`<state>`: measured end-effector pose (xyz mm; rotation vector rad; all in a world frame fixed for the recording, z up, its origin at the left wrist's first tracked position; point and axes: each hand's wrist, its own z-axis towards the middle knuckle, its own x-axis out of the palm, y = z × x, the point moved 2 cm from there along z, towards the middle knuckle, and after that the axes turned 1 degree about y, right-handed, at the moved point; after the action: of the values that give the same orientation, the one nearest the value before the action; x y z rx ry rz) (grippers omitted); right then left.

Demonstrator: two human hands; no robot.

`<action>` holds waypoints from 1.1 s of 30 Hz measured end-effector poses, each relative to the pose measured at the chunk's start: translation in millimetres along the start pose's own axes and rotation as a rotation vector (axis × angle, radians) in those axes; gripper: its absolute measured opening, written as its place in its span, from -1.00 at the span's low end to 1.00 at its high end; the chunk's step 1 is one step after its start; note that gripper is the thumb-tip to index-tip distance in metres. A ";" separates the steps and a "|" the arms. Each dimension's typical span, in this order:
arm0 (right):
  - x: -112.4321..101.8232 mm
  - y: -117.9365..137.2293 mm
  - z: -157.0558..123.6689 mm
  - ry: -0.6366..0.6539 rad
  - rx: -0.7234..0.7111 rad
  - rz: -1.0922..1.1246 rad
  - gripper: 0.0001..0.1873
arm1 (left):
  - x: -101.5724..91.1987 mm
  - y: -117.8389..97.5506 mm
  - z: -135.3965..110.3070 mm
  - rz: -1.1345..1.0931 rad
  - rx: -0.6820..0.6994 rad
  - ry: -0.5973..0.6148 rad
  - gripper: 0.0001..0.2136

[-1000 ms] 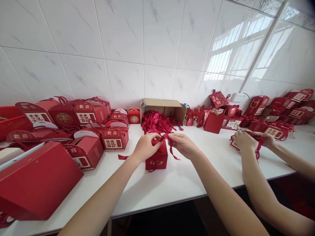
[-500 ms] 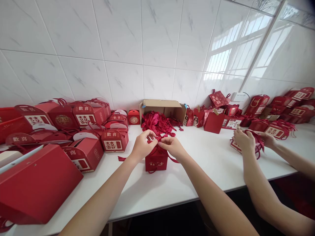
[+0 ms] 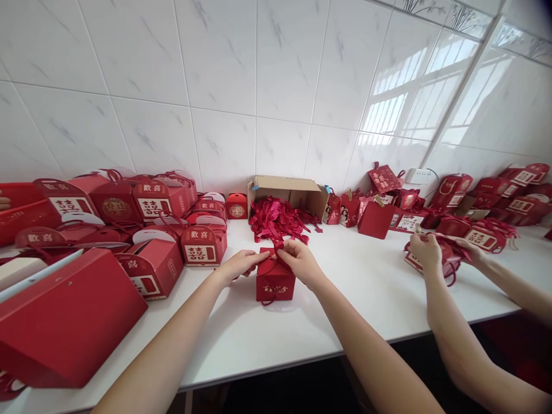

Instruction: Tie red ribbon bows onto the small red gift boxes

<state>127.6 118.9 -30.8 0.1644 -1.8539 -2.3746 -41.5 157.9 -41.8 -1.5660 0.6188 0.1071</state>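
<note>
A small red gift box with gold lettering stands upright on the white table in front of me. A red ribbon is gathered at its top, and a dark red cord loop hangs at its lower front. My right hand pinches the ribbon between thumb and fingertips above the box. At the box's upper left edge is my left hand, fingers closed on the ribbon; a bit of red shows beneath them. Behind the box lies a heap of loose red ribbons, spilling out of an open cardboard box.
Many red gift boxes are piled on the left, with a large red box nearest me. Red bags stand along the tiled wall. At right, a co-worker's hands handle ribbon on another box. A hand shows at the far left edge.
My left hand has moved left and down from the box's top to its left edge. My right hand stays at the top. The view has shifted slightly.
</note>
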 end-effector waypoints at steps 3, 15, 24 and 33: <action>2.4 3.4 0.1 -0.073 0.040 -0.123 -0.87 | -7.0 -11.4 -8.2 -0.004 0.008 0.002 -0.55; 13.6 8.2 0.9 -0.183 -0.057 -0.370 -0.90 | -0.3 -83.3 -29.3 0.000 0.320 -0.025 -0.64; 14.7 1.8 -1.0 -0.172 -0.057 -0.340 -0.82 | 4.4 -105.3 -8.0 -0.168 0.231 0.141 -0.58; 12.6 -5.0 3.4 -0.173 -0.029 -0.262 -0.57 | -8.1 -55.6 0.0 -0.071 0.385 0.040 -0.62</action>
<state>114.5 121.3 -35.0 0.2179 -1.9813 -2.6654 -23.7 158.5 11.6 -1.2169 0.5759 -0.0927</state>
